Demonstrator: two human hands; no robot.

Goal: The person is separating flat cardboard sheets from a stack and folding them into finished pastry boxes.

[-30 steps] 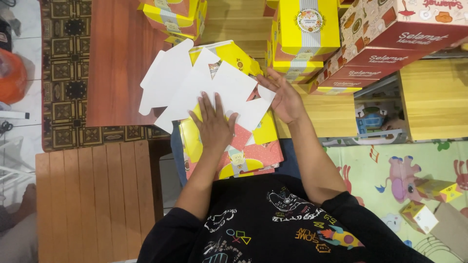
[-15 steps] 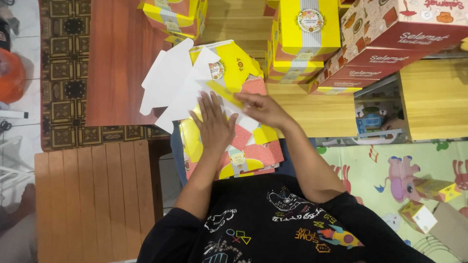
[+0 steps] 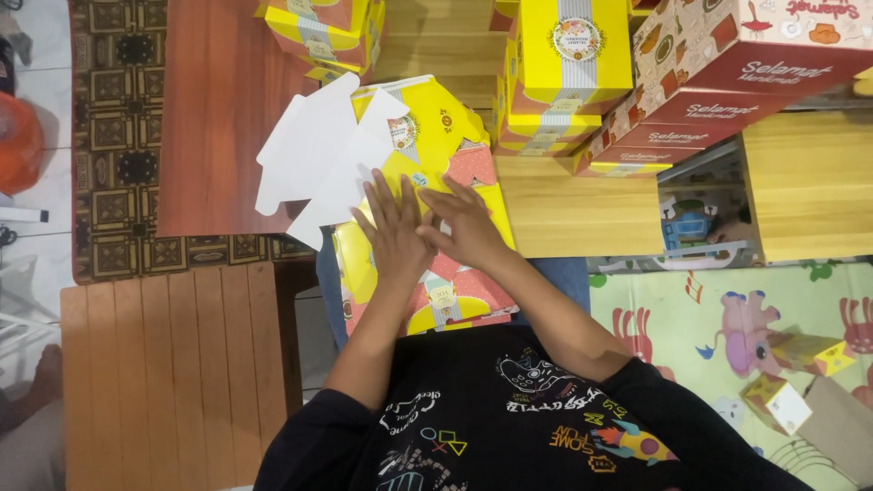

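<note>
- Pressing down is what both of my hands are doing at this moment, on a flat yellow box blank [image 3: 427, 145] that lies over a stack of the same printed sheets [image 3: 446, 305] on my lap.
- Farthest left, the blank's white flaps [image 3: 309, 155] fan out over the edge of the reddish-brown worktop [image 3: 218, 109], unfolded and untouched, their blank inner face up.
- My left hand [image 3: 393, 227] lies flat, palm down, fingers spread and pointing away from me, on the yellow panel just right of those flaps; it grips nothing, only bears down.
- The blank runs lengthwise away from my body and slightly leftward, so its far end lies ahead of my fingertips and its white flaps off to the left; my left hand is the nearer one to them.
- My right hand [image 3: 468, 227] sits just beside the left, touching it at the thumb side, fingers loosely spread and angled leftward across the yellow and pink printed panel; it too is open and holds nothing that I can see.
- Further right, finished yellow boxes [image 3: 564, 64] stand stacked, with red printed cartons [image 3: 755, 64] next to them, well apart from both hands.
</note>
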